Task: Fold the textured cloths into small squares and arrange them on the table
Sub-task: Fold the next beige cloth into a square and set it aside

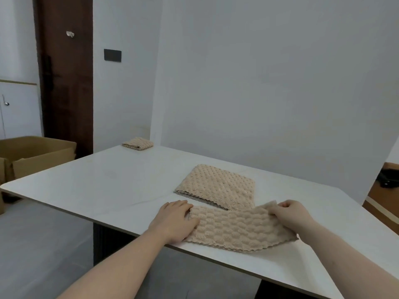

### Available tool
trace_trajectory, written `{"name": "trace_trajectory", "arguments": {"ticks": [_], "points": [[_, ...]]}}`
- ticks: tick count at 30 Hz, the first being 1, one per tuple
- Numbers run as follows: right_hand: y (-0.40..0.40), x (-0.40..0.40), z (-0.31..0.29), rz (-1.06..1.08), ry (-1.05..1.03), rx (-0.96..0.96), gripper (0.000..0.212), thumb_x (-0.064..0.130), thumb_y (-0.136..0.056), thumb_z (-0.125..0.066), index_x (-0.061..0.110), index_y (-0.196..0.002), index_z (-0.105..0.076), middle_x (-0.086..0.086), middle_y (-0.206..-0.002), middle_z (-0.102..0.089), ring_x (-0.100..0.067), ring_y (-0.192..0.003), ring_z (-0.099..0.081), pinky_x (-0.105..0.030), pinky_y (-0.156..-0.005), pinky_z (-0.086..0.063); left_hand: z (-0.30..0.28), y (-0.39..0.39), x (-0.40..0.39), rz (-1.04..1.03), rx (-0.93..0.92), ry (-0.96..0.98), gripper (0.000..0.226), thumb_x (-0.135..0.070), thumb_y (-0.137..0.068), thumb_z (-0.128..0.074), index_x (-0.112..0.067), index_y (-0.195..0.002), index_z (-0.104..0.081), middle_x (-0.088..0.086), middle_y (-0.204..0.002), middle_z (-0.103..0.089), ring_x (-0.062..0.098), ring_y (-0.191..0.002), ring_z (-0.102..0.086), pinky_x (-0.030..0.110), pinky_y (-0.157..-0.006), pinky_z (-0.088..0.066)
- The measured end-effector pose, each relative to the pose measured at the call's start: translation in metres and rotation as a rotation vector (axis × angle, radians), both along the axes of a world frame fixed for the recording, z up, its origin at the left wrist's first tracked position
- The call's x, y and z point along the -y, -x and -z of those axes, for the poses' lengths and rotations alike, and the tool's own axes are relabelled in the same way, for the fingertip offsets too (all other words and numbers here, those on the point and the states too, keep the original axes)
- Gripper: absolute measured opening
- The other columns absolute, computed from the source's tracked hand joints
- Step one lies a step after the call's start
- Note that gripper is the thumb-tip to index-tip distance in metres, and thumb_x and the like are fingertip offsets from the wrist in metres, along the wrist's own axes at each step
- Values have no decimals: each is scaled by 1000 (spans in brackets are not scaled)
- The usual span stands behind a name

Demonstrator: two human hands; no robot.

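Note:
A beige textured cloth (237,229), folded into a long strip, lies near the front edge of the white table (97,186). My left hand (174,221) grips its left end against the tabletop. My right hand (291,214) pinches the right end and holds it lifted a little off the table. Just behind the strip rests a stack of flat beige cloths (218,186). One small folded cloth (138,143) sits at the far left corner of the table.
Open cardboard boxes (32,156) stand on the floor to the left of the table. A dark wooden door (64,83) is behind them. A white wall runs along the table's far side. A dark object (388,180) lies on the floor at the right.

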State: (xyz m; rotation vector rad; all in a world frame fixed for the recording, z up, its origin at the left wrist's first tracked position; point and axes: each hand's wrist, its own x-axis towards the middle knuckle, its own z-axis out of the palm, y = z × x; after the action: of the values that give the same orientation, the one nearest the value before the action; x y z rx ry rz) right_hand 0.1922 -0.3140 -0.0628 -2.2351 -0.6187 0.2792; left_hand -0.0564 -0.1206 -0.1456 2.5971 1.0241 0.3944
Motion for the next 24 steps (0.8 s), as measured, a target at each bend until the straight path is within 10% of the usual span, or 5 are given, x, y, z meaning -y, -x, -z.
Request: {"name": "trace_trajectory", "arguments": {"ticks": [16, 24], "points": [[91, -64, -3, -317, -273, -239, 22, 20, -84, -82, 7, -97, -71, -12, -89, -72, -19, -60, -71, -38, -68, -66, -3, 5, 2, 11, 146, 108, 55, -38, -99, -43, -36, -153, -40, -14, -163, -33, 11, -149, -29, 33, -125, -18], [117, -71, 16, -413, -251, -345, 21, 13, -89, -75, 9, -108, -67, -15, -106, -71, -20, -73, -73, -36, -72, -66, 1, 4, -12, -6, 339, 260, 35, -45, -90, -46, -48, -112, -73, -27, -148, -49, 4, -137, -47, 36, -113, -39]]}}
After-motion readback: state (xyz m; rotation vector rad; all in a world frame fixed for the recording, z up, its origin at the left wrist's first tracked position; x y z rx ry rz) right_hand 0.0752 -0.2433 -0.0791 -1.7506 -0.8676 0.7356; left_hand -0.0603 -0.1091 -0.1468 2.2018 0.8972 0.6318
